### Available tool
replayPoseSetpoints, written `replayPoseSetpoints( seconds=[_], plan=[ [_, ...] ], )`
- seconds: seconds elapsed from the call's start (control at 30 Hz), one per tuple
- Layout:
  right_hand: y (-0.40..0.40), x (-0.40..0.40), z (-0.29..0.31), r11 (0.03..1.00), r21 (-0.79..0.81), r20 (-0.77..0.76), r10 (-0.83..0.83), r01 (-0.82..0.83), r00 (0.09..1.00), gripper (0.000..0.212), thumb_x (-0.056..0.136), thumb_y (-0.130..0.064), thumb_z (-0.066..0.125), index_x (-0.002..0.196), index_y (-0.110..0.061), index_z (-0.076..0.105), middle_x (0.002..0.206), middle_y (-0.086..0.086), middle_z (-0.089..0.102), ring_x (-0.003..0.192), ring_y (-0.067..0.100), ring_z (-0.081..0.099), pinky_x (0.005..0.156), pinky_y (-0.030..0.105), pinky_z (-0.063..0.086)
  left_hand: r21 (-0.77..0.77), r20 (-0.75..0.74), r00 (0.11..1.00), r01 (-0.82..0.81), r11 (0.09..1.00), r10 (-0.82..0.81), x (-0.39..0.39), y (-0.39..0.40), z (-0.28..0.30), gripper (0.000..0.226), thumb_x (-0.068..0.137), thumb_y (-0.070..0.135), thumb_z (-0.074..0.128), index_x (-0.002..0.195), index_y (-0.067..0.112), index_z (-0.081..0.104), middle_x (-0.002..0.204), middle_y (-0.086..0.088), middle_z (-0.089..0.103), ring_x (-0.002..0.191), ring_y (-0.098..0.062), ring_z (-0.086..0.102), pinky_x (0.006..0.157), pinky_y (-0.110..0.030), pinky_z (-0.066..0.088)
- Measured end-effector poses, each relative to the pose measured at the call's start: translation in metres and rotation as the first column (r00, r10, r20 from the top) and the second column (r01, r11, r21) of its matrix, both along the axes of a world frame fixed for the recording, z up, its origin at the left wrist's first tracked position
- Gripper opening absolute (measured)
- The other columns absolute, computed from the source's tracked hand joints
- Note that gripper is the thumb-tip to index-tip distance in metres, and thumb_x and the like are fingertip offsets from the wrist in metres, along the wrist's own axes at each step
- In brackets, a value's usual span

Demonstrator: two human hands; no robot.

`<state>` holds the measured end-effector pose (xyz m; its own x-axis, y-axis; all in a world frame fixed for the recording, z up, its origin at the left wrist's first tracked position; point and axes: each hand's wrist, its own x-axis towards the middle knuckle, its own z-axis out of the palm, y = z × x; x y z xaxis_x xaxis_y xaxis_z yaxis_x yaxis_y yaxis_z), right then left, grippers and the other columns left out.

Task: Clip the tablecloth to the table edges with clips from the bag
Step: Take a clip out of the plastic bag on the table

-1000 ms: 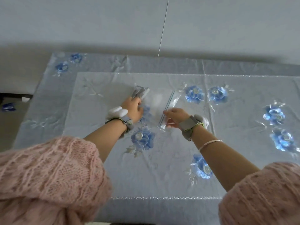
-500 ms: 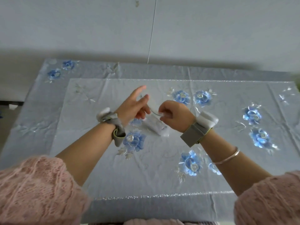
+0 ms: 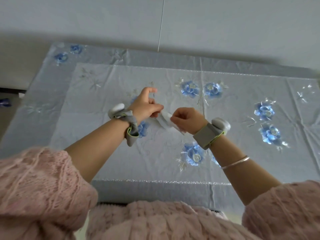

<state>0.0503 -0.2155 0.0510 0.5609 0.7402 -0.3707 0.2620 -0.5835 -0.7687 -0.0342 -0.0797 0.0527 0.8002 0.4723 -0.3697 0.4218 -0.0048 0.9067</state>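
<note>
Above the tablecloth point(image 3: 107, 158), 2 hands hold the bag point(image 3: 165, 119).
Left hand point(image 3: 145, 105) pinches its top; right hand point(image 3: 187, 120) grips it, fingers curled.

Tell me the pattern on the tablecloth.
Pale silvery-blue tablecloth with embroidered blue flowers, clearest in the head view.

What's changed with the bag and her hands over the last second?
The clear bag has come up off the tablecloth, where it lay flat a second ago. Both hands rose with it: the right hand pinches one side, the left hand the other, forefinger raised, as if opening it. No clip is out yet that I can see. The tablecloth lies as before.
</note>
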Motion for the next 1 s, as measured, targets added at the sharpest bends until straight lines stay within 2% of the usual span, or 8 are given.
replayPoseSetpoints(
  seconds=[0.1, 0.2, 0.3, 0.4, 0.5, 0.7, 0.83, 1.0],
  plan=[
    [0.003, -0.001, -0.004, 0.975, 0.089, 0.072, -0.209, 0.203, 0.975, 0.037, 0.088, -0.009, 0.049, 0.054, -0.019, 0.041, 0.04, -0.009, 0.045, 0.045, 0.008, 0.045, 0.042, 0.005, 0.033, -0.067, -0.067, 0.996, -0.066, 0.996, 0.062, -0.001, -0.004, -0.003, 0.06, 0.081, -0.004, 0.057, 0.132, 0.013, 0.03, 0.059, -0.003, 0.046, 0.027, 0.003, 0.046, 0.034, -0.008, 0.04],
    [0.003, -0.003, -0.009, 0.966, 0.054, 0.073, -0.257, 0.254, 0.964, 0.024, 0.089, -0.009, 0.045, 0.065, -0.008, 0.044, 0.055, -0.005, 0.039, 0.062, 0.018, 0.04, 0.044, 0.007, 0.032, -0.123, -0.119, 0.992, -0.06, 0.991, 0.046, -0.002, -0.008, -0.003, 0.045, 0.081, -0.004, 0.057, 0.118, 0.017, 0.041, 0.054, -0.002, 0.05, 0.026, 0.003, 0.045, 0.035, -0.013, 0.039],
    [0.0, 0.001, -0.008, 0.993, 0.013, 0.003, -0.113, 0.113, 0.994, 0.033, 0.088, -0.018, 0.052, 0.056, -0.019, 0.043, 0.055, -0.006, 0.043, 0.05, 0.008, 0.043, 0.05, 0.019, 0.035, -0.173, -0.137, 0.984, -0.14, 0.975, 0.117, 0.0, -0.005, -0.003, 0.015, 0.086, 0.001, 0.05, 0.084, 0.015, 0.05, 0.029, 0.006, 0.052, 0.026, 0.0, 0.045, 0.046, -0.019, 0.037],
    [0.002, 0.002, -0.004, 0.991, -0.063, 0.04, 0.124, -0.121, 0.992, 0.016, 0.084, -0.025, 0.059, 0.069, -0.019, 0.056, 0.054, -0.009, 0.046, 0.04, 0.001, 0.048, 0.043, 0.006, 0.033, -0.094, -0.114, 0.992, -0.072, 0.993, 0.061, 0.0, -0.004, -0.003, 0.023, 0.089, 0.008, 0.051, 0.069, 0.02, 0.051, 0.032, 0.007, 0.054, 0.029, 0.0, 0.048, 0.048, -0.022, 0.042],
    [0.006, -0.001, 0.0, 0.972, -0.078, 0.063, 0.225, -0.22, 0.972, 0.021, 0.085, -0.017, 0.057, 0.064, -0.016, 0.055, 0.053, -0.008, 0.042, 0.043, 0.001, 0.045, 0.045, 0.004, 0.034, -0.027, -0.083, 0.997, 0.005, 1.0, -0.007, -0.001, -0.008, -0.001, 0.004, 0.087, 0.01, 0.055, 0.085, 0.011, 0.052, 0.042, 0.006, 0.054, 0.029, 0.002, 0.048, 0.043, -0.018, 0.045],
    [0.01, -0.007, -0.007, 0.999, -0.01, 0.293, 0.051, -0.05, 0.955, 0.041, 0.094, -0.013, 0.037, 0.058, -0.024, 0.022, 0.057, -0.006, 0.029, 0.07, 0.022, 0.039, 0.06, 0.026, 0.025, 0.023, -0.109, 0.992, -0.053, 0.998, 0.055, -0.004, -0.014, -0.001, 0.064, 0.082, 0.003, 0.06, 0.136, 0.009, 0.027, 0.055, -0.002, 0.052, 0.028, 0.0, 0.046, 0.032, -0.01, 0.037],
    [0.013, -0.001, -0.004, 0.991, -0.056, 0.252, 0.131, -0.12, 0.959, 0.023, 0.093, -0.022, 0.042, 0.072, -0.013, 0.037, 0.064, 0.004, 0.044, 0.065, 0.022, 0.042, 0.06, 0.03, 0.031, 0.037, -0.124, 0.992, -0.032, 0.999, 0.036, 0.007, -0.007, 0.006, 0.07, 0.082, 0.0, 0.056, 0.14, 0.013, 0.02, 0.055, -0.003, 0.048, 0.036, -0.007, 0.045, 0.03, -0.009, 0.034],
    [0.008, 0.007, 0.0, 0.967, -0.077, 0.188, 0.252, -0.241, 0.949, 0.025, 0.09, -0.019, 0.048, 0.092, 0.002, 0.061, 0.056, -0.002, 0.05, 0.057, 0.017, 0.043, 0.048, 0.005, 0.032, -0.013, -0.149, 0.987, 0.057, 0.998, -0.058, 0.004, -0.012, 0.009, 0.071, 0.086, -0.002, 0.054, 0.142, 0.01, 0.012, 0.059, -0.006, 0.046, 0.027, 0.001, 0.044, 0.03, -0.009, 0.034]
  ],
)
